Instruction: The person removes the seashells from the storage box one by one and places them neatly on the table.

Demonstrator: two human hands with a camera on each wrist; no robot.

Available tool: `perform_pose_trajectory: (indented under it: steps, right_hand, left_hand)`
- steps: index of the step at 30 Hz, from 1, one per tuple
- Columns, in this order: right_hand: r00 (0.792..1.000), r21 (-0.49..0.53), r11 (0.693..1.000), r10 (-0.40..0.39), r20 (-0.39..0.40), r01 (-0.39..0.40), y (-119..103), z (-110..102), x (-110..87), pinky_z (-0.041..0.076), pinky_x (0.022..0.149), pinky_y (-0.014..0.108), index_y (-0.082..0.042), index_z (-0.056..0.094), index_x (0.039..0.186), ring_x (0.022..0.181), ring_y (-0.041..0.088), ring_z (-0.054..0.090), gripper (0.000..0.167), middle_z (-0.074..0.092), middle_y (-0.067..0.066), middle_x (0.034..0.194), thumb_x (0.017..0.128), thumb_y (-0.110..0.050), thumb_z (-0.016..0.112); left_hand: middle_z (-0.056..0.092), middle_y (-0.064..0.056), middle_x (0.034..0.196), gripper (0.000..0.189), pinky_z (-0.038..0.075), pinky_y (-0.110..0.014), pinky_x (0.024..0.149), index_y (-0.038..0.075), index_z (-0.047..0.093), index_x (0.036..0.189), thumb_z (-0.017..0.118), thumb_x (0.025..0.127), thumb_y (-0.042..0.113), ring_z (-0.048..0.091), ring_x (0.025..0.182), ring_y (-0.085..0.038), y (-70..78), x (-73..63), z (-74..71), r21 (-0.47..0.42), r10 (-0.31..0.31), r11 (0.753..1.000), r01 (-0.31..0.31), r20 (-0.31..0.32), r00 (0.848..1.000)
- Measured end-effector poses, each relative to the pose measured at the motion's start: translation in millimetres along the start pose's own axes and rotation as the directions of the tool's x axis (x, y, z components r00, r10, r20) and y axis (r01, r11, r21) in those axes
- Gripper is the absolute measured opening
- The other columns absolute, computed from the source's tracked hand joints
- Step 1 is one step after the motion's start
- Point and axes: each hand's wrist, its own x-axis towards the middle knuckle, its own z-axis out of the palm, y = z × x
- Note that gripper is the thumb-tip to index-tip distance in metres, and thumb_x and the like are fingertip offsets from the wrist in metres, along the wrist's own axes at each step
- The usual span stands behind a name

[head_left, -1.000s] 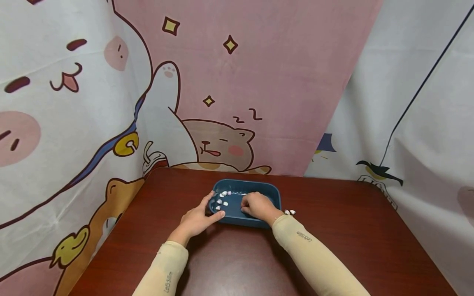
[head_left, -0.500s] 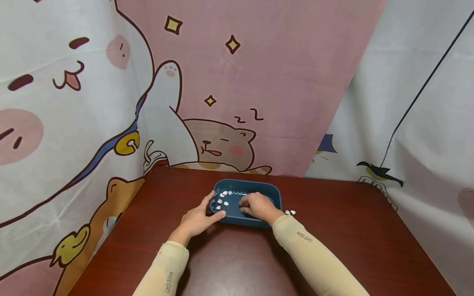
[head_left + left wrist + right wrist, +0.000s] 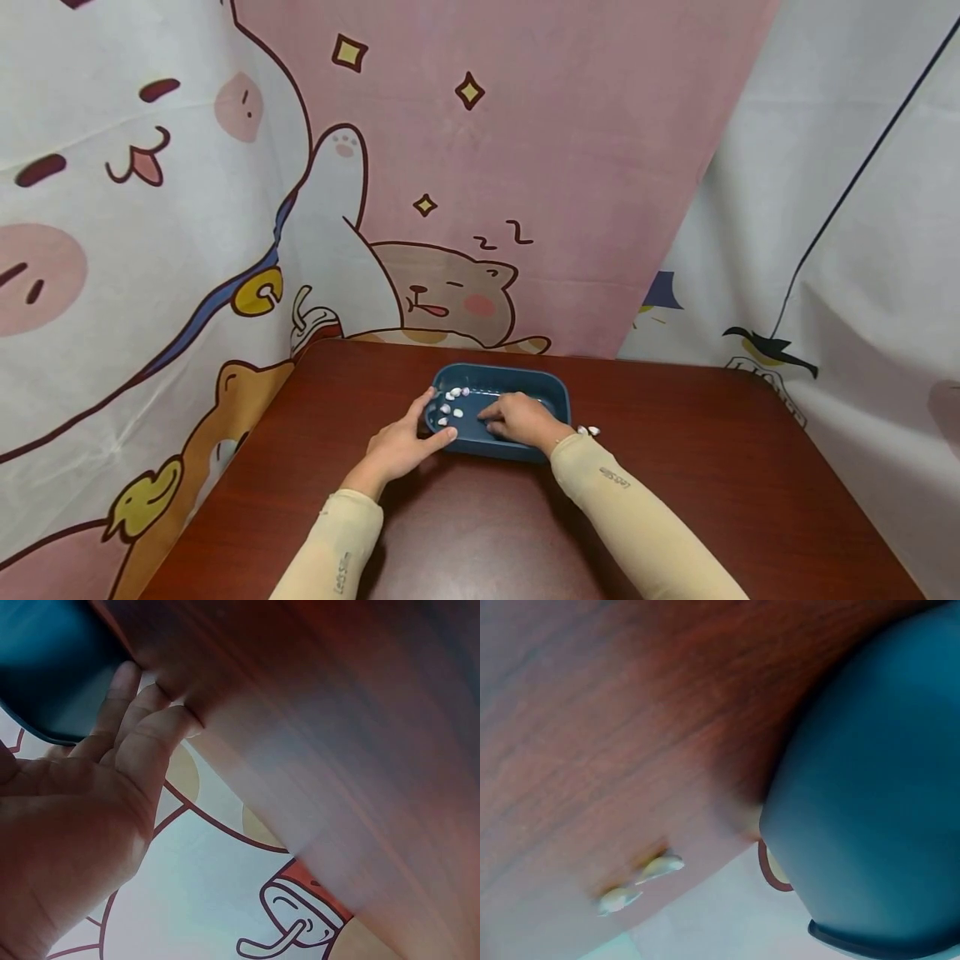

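My left hand spans the left end of a dark blue tray with spread fingers. Its thumb lies at the near corner, and in the left wrist view the fingers rest against the outer wall. Several small white shells lie scattered inside the tray's left end. My right hand reaches in over the near wall, low over the tray floor, its index finger stretched left towards the shells. Nothing shows between its fingertips; the palm is hidden. The right wrist view shows only the tray's outer wall and table.
Two more small pale shells lie on the table right of the tray, seen also in the right wrist view. The reddish-brown wooden table meets cloth hangings with cartoon animals behind and at both sides.
My right hand's curled fingers have loosened, and the index finger now extends left over the tray floor. The left hand, tray and shells keep their places.
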Motion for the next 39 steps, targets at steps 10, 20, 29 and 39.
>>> perform_pose_trajectory:
  steps: [10, 20, 29, 39]
  right_hand:
    - [0.997, 0.026, 1.0, 0.015, -0.077, -0.013, -1.0, -0.3, -2.1, 0.062, 0.099, 0.043, -0.011, 0.085, 0.114, 0.107, 0.021, 0.078, 0.017, 0.084, 0.004, 0.111, 0.098, -0.015, 0.078]
    - [0.99, -0.021, 1.0, -0.009, -0.139, 0.006, -0.2, -0.3, -0.6, 0.064, 0.09, 0.039, -0.013, 0.088, 0.099, 0.096, 0.017, 0.078, 0.008, 0.084, 0.0, 0.097, 0.094, -0.016, 0.084]
    - [0.991, -0.036, 0.999, 0.02, -0.13, -0.025, -3.1, -1.7, -0.7, 0.064, 0.088, 0.04, -0.012, 0.087, 0.097, 0.093, 0.019, 0.078, 0.005, 0.084, 0.002, 0.097, 0.094, -0.015, 0.083]
    - [0.991, -0.028, 0.999, 0.042, -0.126, -0.046, -4.9, -1.2, -2.3, 0.064, 0.087, 0.04, -0.012, 0.086, 0.097, 0.087, 0.015, 0.075, 0.005, 0.083, 0.001, 0.095, 0.096, -0.013, 0.081]
  left_hand:
    - [0.046, -0.014, 0.169, 0.094, 0.041, -0.073, 0.112, 0.041, 0.022, 0.17, 0.066, 0.094, 0.073, 0.054, 0.142, -0.047, -2.4, 1.6, 2.0, 0.007, -0.004, 1.0, 0.004, -0.004, 1.0]
    - [0.046, -0.014, 0.169, 0.096, 0.041, -0.074, 0.112, 0.042, 0.022, 0.17, 0.065, 0.091, 0.077, 0.054, 0.142, -0.047, -1.2, 1.3, 2.0, -0.001, -0.007, 1.0, 0.007, -0.003, 1.0]
    - [0.045, -0.014, 0.169, 0.096, 0.041, -0.075, 0.112, 0.042, 0.022, 0.17, 0.066, 0.092, 0.076, 0.053, 0.142, -0.047, -0.6, 1.1, 1.7, -0.004, -0.009, 1.0, 0.009, -0.001, 1.0]
    - [0.045, -0.013, 0.169, 0.096, 0.043, -0.072, 0.111, 0.041, 0.022, 0.17, 0.065, 0.092, 0.077, 0.055, 0.141, -0.045, -2.3, 1.2, 2.7, 0.009, 0.004, 1.0, -0.004, -0.007, 1.0]
